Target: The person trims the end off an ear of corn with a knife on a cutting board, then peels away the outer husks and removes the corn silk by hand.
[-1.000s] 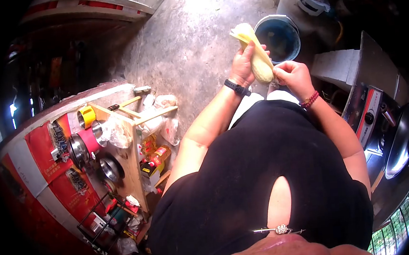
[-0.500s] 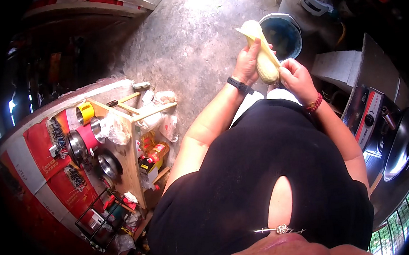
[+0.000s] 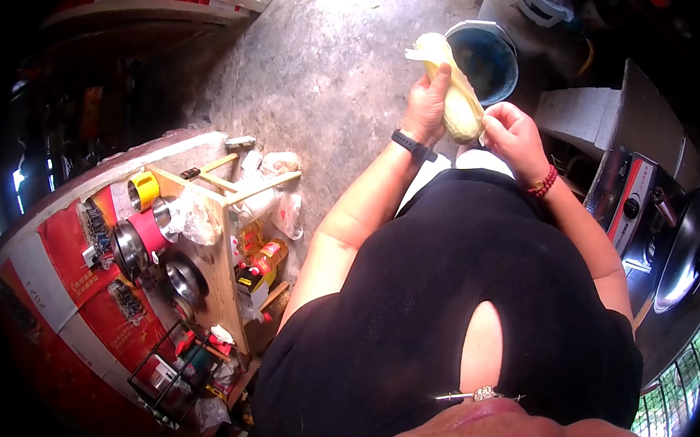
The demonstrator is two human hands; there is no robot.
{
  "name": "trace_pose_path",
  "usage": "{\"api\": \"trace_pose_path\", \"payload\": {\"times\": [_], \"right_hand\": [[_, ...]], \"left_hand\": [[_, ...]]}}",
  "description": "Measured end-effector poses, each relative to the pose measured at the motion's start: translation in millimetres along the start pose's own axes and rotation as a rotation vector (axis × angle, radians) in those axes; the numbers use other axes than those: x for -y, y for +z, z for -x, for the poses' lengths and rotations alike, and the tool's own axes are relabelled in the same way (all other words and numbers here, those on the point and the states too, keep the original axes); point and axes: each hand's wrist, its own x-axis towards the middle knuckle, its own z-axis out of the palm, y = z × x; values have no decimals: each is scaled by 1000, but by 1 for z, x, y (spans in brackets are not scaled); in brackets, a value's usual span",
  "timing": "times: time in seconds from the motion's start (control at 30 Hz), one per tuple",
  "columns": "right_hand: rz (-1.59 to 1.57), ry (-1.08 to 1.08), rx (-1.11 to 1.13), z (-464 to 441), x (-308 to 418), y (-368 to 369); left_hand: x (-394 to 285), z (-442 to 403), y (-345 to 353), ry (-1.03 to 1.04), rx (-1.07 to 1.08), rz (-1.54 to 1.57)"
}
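Note:
A pale yellow-green ear of corn (image 3: 461,113), with a strip of husk folded at its upper end, is held up over the floor. My left hand (image 3: 429,106) wraps round its middle, thumb on top, a dark watch on the wrist. My right hand (image 3: 515,136), with a red bead bracelet, pinches beside the lower end of the corn; what lies between the fingertips is too small to make out. Just behind the corn stands a bucket (image 3: 502,36) with dark bluish content.
Another bucket (image 3: 537,10) stands at the top right. On the right are a cardboard box (image 3: 578,109), a gas stove (image 3: 631,207) and a wok lid (image 3: 687,252). At left, a wooden shelf (image 3: 225,268) bears pots, a yellow mug (image 3: 144,191) and bags.
Both hands and the corn have shifted slightly to the right in the view. The left hand keeps its hold, and the right fingers stay pinched near the lower end.

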Motion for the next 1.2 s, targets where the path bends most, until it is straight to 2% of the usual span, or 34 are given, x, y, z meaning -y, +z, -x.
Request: {"api": "trace_pose_path", "payload": {"times": [0.13,0.37,0.47,0.57,0.67,0.8,1.2], "right_hand": [[-15,47,6,4,15,6],[-58,281,124,-7,15,-2],[-79,287,158,-7,10,-5],[-53,146,119,-5,2,-3],[123,25,29,-3,3,3],[196,-26,-1,0,3,6],[-19,144,165,13,24,5]], "left_hand": [[-4,1,2,14,-57,-39],[1,4,-2,-40,-66,-3],[1,7,-1,-34,-47,-1],[2,6,2,4,-60,-30],[3,3,3,55,-94,-61],[11,-3,0,168,-123,-145],[20,5,4,338,-213,-395]]}}
